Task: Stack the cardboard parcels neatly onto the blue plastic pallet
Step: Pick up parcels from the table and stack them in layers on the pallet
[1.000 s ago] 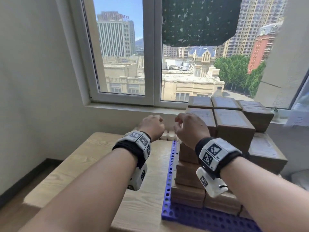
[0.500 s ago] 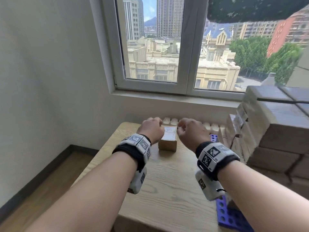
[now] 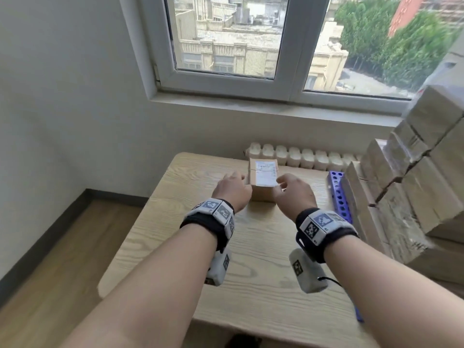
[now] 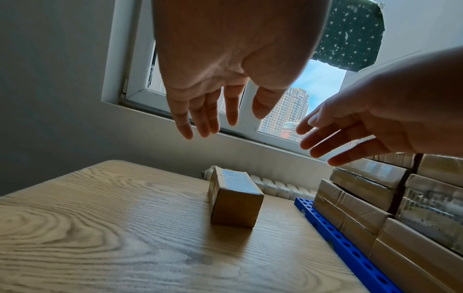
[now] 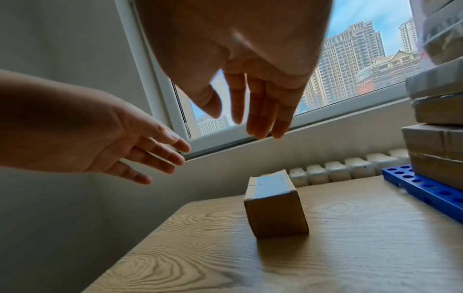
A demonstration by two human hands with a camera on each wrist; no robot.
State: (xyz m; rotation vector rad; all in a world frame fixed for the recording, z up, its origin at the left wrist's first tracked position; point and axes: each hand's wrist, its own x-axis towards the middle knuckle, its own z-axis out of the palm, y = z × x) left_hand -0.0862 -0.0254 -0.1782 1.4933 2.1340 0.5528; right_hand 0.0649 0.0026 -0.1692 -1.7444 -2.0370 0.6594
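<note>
A small cardboard parcel (image 3: 263,178) (image 4: 235,200) (image 5: 274,206) with a white label on top lies alone on the wooden table (image 3: 251,259). My left hand (image 3: 232,189) (image 4: 215,103) hovers just left of it, fingers straight and spread, holding nothing. Just right of it my right hand (image 3: 292,189) (image 5: 253,103) hovers the same way, empty. Neither hand touches the parcel. At the right, the blue plastic pallet (image 3: 337,189) (image 4: 350,249) (image 5: 426,188) carries a tall stack of parcels (image 3: 406,192) (image 4: 391,200) (image 5: 435,134).
A white radiator (image 3: 298,155) runs behind the table under the window (image 3: 251,46). A white wall stands on the left, with wooden floor (image 3: 62,259) below. The table's left and near edges drop off to the floor.
The view swung left from the stacked pallet to the lone parcel. Both hands, curled before, have spread their fingers and come down on either side of the parcel.
</note>
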